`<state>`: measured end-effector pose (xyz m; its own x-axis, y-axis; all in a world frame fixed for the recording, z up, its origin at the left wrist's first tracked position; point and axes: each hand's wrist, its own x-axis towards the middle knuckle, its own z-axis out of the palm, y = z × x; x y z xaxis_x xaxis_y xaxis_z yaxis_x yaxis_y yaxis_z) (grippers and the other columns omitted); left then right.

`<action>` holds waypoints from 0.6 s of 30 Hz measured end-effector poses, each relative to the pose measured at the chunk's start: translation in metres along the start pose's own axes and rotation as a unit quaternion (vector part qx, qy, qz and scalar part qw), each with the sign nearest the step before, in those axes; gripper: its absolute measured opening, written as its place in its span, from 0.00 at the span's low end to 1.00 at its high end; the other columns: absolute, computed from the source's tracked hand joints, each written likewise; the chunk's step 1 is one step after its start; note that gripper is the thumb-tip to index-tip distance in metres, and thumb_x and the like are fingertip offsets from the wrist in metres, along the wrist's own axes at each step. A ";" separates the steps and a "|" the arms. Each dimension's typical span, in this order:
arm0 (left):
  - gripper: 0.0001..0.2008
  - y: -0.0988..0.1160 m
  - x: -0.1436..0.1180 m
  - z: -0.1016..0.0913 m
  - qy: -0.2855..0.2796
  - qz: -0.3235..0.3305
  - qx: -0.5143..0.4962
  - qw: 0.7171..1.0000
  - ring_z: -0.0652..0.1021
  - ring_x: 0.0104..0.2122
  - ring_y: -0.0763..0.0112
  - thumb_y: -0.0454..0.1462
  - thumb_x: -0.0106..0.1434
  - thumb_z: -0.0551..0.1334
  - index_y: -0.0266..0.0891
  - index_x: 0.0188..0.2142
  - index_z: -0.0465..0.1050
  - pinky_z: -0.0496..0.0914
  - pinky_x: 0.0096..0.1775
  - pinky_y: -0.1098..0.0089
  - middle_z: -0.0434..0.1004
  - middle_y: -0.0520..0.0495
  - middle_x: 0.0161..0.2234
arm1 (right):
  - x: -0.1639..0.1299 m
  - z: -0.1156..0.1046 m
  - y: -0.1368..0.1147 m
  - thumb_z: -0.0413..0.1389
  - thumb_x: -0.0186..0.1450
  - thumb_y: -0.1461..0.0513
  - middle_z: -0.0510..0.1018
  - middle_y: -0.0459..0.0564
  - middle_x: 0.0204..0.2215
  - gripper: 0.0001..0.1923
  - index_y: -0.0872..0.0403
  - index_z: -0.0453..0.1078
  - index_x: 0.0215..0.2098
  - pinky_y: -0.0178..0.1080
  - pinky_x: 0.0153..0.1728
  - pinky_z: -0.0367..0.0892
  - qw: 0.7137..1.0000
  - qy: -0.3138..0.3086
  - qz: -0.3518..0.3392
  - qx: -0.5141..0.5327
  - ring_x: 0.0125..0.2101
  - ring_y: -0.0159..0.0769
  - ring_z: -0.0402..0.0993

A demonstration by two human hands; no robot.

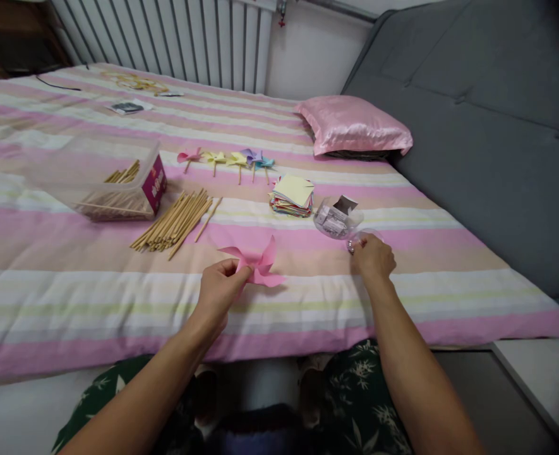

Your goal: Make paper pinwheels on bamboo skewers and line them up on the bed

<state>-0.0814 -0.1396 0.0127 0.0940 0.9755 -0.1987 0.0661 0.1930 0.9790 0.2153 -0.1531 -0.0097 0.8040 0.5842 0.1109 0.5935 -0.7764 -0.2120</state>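
Note:
My left hand (221, 285) pinches a pink folded paper pinwheel (260, 264) just above the striped bedspread (307, 297). My right hand (372, 256) rests on the bed with its fingers curled at a small clear lid or cup (360, 239); what it grips is too small to tell. Right behind it stands a clear plastic bowl (336, 221) with small packets inside. A loose bundle of wooden sticks (175, 222) lies to the left of the pinwheel.
A stack of coloured paper squares (292, 195) sits beyond the pinwheel. Several finished pinwheels on sticks (227, 160) lie in a row farther back. A clear box (113, 183) holds more sticks at left. A pink pillow (352, 125) and grey sofa (487, 126) are at right.

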 end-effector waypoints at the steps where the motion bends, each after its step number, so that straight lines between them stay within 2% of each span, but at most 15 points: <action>1: 0.10 0.000 0.000 0.000 0.000 0.002 0.003 1.000 0.57 0.17 0.80 0.38 0.46 0.61 0.36 0.15 0.64 0.49 0.21 0.75 0.58 0.57 0.14 | 0.000 0.000 0.000 0.50 0.61 0.56 0.78 0.56 0.37 0.13 0.48 0.73 0.40 0.44 0.35 0.66 1.000 0.000 0.000 0.001 0.38 0.46 0.74; 7: 0.09 -0.001 0.000 0.000 0.002 0.004 0.006 1.000 0.57 0.16 0.80 0.37 0.46 0.61 0.37 0.15 0.64 0.49 0.21 0.74 0.58 0.57 0.14 | -0.001 0.000 -0.001 0.51 0.61 0.57 0.78 0.57 0.38 0.14 0.50 0.73 0.41 0.43 0.36 0.66 1.000 0.002 -0.001 0.000 0.38 0.45 0.73; 14: 0.09 -0.001 0.000 0.000 -0.003 0.006 -0.003 1.000 0.57 0.17 0.80 0.36 0.46 0.60 0.36 0.15 0.63 0.49 0.21 0.74 0.57 0.57 0.14 | -0.004 -0.004 -0.002 0.53 0.59 0.54 0.78 0.55 0.35 0.14 0.48 0.75 0.40 0.43 0.35 0.66 1.000 0.002 -0.007 -0.005 0.37 0.45 0.74; 18: 0.09 -0.001 0.000 -0.001 0.001 0.002 -0.004 1.000 0.57 0.17 0.80 0.37 0.46 0.61 0.36 0.15 0.64 0.49 0.21 0.75 0.58 0.57 0.14 | -0.003 -0.003 0.000 0.53 0.59 0.55 0.79 0.56 0.34 0.13 0.50 0.76 0.37 0.42 0.34 0.66 0.999 0.018 -0.033 -0.003 0.36 0.46 0.74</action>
<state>-0.0823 -0.1401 0.0117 0.0918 0.9764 -0.1955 0.0586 0.1907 0.9799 0.2124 -0.1556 -0.0071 0.7644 0.6248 0.1587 0.6447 -0.7384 -0.1980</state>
